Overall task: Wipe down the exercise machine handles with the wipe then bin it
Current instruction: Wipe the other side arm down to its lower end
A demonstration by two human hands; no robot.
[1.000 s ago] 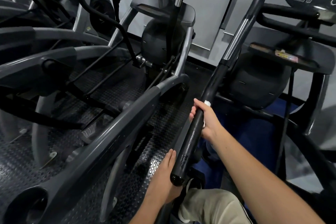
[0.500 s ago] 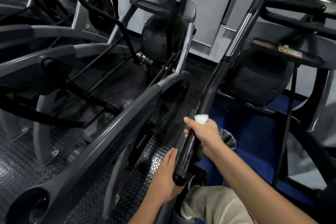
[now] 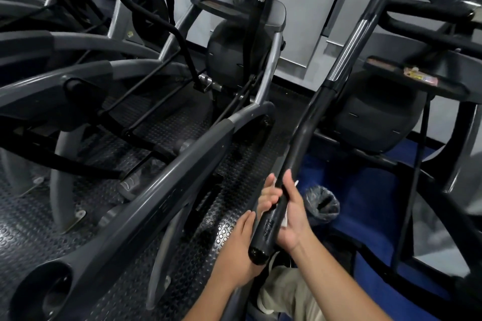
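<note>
The right hand (image 3: 289,212) wraps the wipe (image 3: 286,217) around the handle (image 3: 273,212); the left hand (image 3: 238,247) lies flat beside it. Wiping continues; the bin (image 3: 322,206) waits.

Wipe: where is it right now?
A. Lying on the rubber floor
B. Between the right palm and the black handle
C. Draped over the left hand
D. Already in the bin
B: the white wipe shows at the edge of the right hand, pressed against the handle; the bin sits beyond, and the left hand only rests at the handle's end.
</note>
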